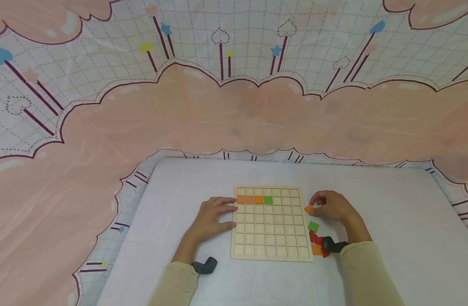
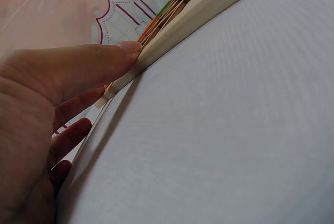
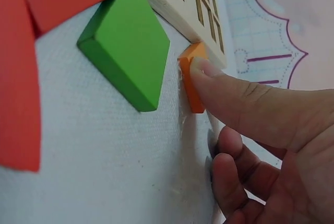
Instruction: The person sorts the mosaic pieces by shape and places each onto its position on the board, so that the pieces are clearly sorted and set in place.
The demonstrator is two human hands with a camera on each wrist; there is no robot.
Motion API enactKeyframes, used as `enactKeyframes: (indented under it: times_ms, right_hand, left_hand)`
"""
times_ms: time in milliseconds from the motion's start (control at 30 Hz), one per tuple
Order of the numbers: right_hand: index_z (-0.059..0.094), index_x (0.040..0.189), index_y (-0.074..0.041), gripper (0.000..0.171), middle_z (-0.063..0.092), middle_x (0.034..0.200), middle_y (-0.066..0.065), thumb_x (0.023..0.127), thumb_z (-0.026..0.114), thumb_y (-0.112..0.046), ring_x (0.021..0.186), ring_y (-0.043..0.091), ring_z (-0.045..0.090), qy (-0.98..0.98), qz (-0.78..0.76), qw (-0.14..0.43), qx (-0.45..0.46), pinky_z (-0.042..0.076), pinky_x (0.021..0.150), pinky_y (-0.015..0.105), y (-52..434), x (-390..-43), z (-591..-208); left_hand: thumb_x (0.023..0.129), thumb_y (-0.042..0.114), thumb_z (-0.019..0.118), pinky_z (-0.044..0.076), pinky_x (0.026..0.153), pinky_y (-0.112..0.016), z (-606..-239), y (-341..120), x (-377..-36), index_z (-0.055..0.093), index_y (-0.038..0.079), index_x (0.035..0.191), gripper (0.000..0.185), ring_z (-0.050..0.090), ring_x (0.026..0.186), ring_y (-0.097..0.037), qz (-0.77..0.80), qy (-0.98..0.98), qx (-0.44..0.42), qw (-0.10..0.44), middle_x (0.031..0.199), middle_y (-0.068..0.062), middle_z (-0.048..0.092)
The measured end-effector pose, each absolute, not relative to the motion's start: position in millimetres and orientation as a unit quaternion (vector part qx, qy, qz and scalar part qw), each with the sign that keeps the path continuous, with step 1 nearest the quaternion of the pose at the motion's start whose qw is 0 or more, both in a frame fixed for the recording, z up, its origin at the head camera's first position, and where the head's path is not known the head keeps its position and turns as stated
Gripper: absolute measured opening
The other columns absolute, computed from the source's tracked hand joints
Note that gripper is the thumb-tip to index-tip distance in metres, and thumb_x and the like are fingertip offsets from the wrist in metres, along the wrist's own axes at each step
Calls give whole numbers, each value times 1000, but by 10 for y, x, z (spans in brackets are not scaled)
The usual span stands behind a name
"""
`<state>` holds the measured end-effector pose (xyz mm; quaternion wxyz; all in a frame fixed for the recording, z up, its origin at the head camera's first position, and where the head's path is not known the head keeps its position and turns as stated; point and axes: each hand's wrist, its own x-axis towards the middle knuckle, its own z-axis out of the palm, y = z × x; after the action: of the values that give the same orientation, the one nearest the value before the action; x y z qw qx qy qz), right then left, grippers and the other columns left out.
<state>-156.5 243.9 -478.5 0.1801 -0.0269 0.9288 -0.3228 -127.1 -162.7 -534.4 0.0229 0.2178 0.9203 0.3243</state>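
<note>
- The right hand (image 1: 333,206) pinches an orange tile (image 1: 308,208) in its grip. The tile is just past the right edge of the board (image 1: 270,250), low over the bench (image 1: 391,204) or touching it.
- In the right wrist view, the thumb (image 3: 235,96) presses on the tile's (image 3: 192,80) side. The other fingers curl under.
- The left hand (image 1: 215,216) lies flat with its fingers spread. Its fingertips (image 2: 128,49) press on the board's (image 2: 209,4) left edge and hold it down.
- Far from the right grip, on the board's second row, sit three orange tiles (image 1: 250,199) and one green tile (image 1: 268,199).
- Close behind the right grip, toward the wrist, lies a loose green tile (image 1: 313,226). Behind that are red tiles (image 1: 316,239) and one more orange one (image 1: 316,250).
- I think this is the picking-up step. The tile is held but not yet on the board.
- Next, the right hand would need to lift the tile, carry it left over the board and drop it flat into an empty square, maybe the one beside the green tile.
</note>
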Motion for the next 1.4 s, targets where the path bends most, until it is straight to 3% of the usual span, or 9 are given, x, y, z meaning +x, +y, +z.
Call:
enactKeyframes:
  times_ms: [567, 867, 1067, 1400]
  right_hand:
    - [65, 97, -10, 26, 59, 90, 4, 82, 84, -19, 90, 23, 52, 916, -356, 181, -41, 41, 76, 33, 2474, -1560, -4786]
    - [72, 102, -12, 14, 64, 93, 4, 93, 71, -22, 97, 23, 54, 906, -370, 205, -9, 43, 81, 33, 2495, -1518, -4801]
    - [69, 104, -11, 15, 62, 97, 5, 93, 70, -22, 100, 25, 53, 906, -381, 183, 0, 44, 79, 33, 2456, -1494, -4796]
    - [71, 105, -7, 20, 67, 96, 6, 91, 74, -21, 92, 22, 56, 887, -439, 140, -5, 47, 77, 29, 2171, -1526, -4783]
  left_hand:
    - [82, 39, 82, 34, 113, -53, -5285, -1605, -1288, 74, 22, 124, 46, 48, 139, -24, 322, 919, 227, 13, 146, 7, 59]
    - [83, 41, 81, 34, 113, -52, -5302, -1613, -1273, 74, 23, 125, 46, 47, 140, -23, 321, 921, 219, 24, 147, 8, 59]
    - [83, 40, 81, 34, 113, -50, -5314, -1627, -1256, 73, 23, 126, 47, 46, 141, -22, 317, 923, 216, 31, 148, 9, 58]
    - [83, 41, 81, 33, 114, -51, -5315, -1620, -1262, 74, 23, 125, 46, 47, 140, -22, 317, 923, 215, 28, 148, 8, 58]
